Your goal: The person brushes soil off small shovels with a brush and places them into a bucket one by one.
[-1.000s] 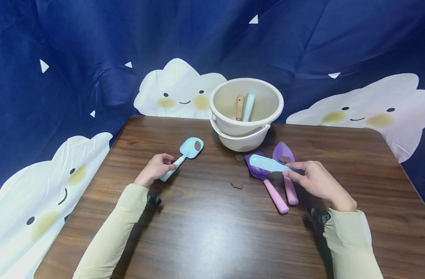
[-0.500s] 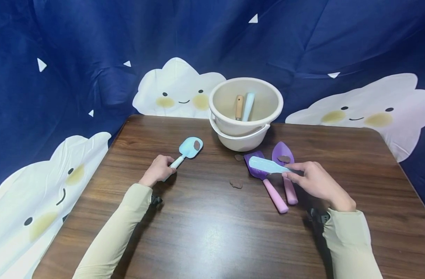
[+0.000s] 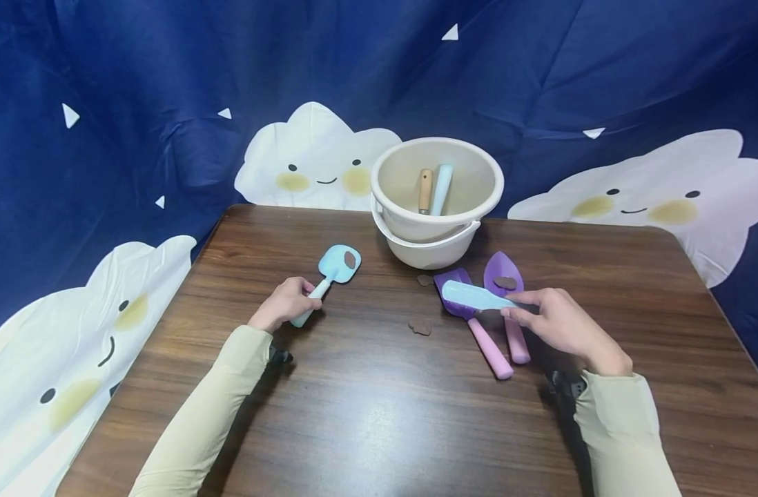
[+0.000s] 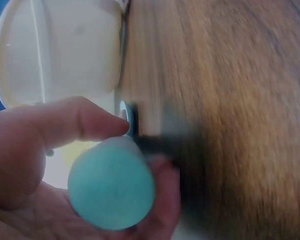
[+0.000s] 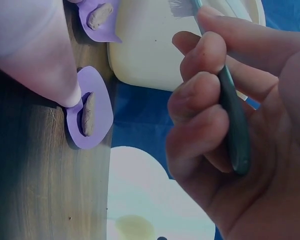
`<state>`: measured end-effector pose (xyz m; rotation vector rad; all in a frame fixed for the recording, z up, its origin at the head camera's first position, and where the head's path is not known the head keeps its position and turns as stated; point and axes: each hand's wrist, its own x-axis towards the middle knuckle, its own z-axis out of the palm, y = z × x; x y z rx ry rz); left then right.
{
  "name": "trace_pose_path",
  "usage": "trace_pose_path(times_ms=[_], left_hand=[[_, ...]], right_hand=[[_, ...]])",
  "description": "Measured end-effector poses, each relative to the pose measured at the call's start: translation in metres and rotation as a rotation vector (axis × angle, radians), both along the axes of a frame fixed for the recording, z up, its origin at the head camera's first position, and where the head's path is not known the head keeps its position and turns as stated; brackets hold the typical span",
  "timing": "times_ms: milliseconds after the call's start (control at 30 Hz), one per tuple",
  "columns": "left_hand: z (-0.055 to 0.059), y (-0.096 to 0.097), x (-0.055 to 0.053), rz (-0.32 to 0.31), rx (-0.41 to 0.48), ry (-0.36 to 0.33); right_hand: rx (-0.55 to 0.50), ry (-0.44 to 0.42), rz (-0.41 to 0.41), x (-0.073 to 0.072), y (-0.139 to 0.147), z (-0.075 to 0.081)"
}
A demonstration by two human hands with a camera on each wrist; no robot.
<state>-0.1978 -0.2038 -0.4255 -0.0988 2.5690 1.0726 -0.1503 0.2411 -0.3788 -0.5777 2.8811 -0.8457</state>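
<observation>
In the head view, my left hand [image 3: 287, 304] grips the pale handle of a light blue toy shovel [image 3: 339, 263], with a flat brown clay-like piece [image 3: 350, 259] on its blade. The left wrist view shows the teal handle end [image 4: 112, 185] between thumb and fingers. My right hand [image 3: 562, 323] pinches a flat light blue spatula [image 3: 472, 295] above two purple toy shovels with pink handles. One shovel [image 3: 492, 351] is square, partly hidden by the spatula; the other [image 3: 502, 268] is pointed. In the right wrist view, brown lumps lie on the square blade [image 5: 97, 20] and pointed blade [image 5: 104, 117].
An off-white bucket [image 3: 430, 252] stands at the table's back edge. Inside it lean a wooden handle [image 3: 425, 190] and a light blue handle [image 3: 442, 188]. Brown scraps lie on the wooden table [image 3: 366, 407], one of them [image 3: 420, 328] near the middle.
My left hand has moved slightly right and its fingers have shifted on the shovel's handle. The shovel's blade and my right hand with the spatula stay almost where they were.
</observation>
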Motion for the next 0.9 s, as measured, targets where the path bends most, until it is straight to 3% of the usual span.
trace_pose_path(times_ms=[167,267,567,900], left_hand=[[-0.001,0.005,0.005,0.041,0.302,-0.164],[-0.003,0.008,0.008,0.049,0.412,-0.218],[-0.001,0.017,0.013,-0.004,0.593,-0.266],[0.006,0.045,0.029,-0.097,0.816,-0.373]], right_hand=[[0.007,0.008,0.008,0.000,-0.001,0.001],[0.009,0.002,0.009,0.000,-0.002,0.002],[0.014,0.010,0.018,-0.001,-0.005,0.001],[0.008,0.034,0.022,0.000,-0.006,0.000]])
